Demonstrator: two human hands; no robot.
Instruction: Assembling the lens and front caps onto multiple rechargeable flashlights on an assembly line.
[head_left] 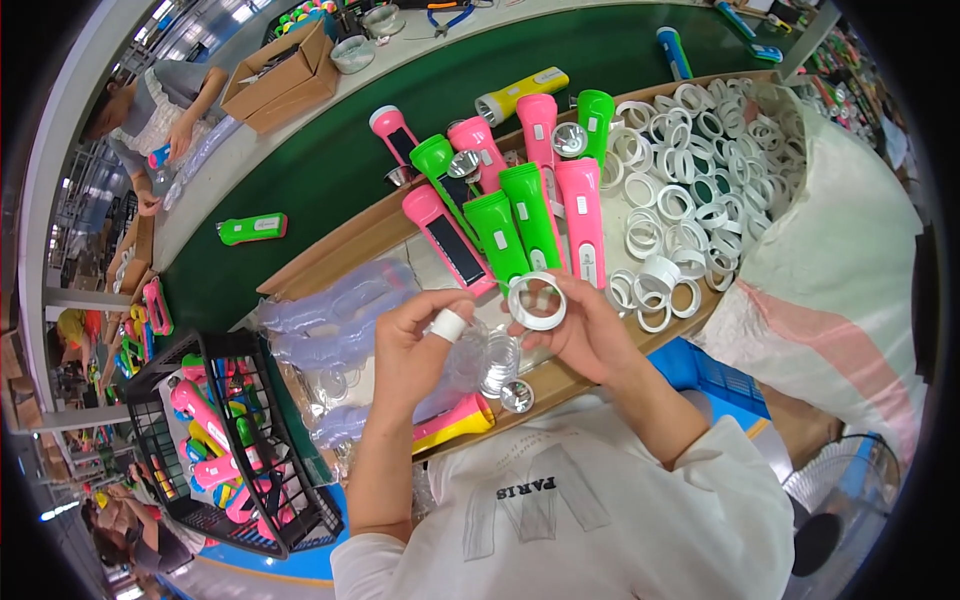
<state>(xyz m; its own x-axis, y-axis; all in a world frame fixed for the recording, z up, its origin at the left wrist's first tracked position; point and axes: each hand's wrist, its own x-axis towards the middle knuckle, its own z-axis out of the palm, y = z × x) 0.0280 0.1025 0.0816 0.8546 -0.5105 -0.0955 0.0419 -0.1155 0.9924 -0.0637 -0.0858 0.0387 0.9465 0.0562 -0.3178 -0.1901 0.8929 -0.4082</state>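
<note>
My right hand (595, 340) holds a white plastic ring (537, 301) upright between thumb and fingers, its opening facing me. Close to its left, my left hand (412, 345) is closed, with white tape (447, 325) wrapped round one digit; something clear shows by its fingertips, but I cannot make out what they grip. Below the hands lie a stack of clear discs (500, 365), a small silver reflector (517, 396) and a yellow flashlight body (455, 422). Beyond them stand several green flashlight bodies (530, 215) and pink flashlight bodies (580, 215), some with reflectors hanging out.
Many white rings (690, 190) spread at the right beside a large white sack (830, 270). Clear plastic bags (340, 310) lie left. A black crate (290, 500) of flashlights stands lower left. A green conveyor belt (330, 180) runs behind; a co-worker (160, 110) sits across it.
</note>
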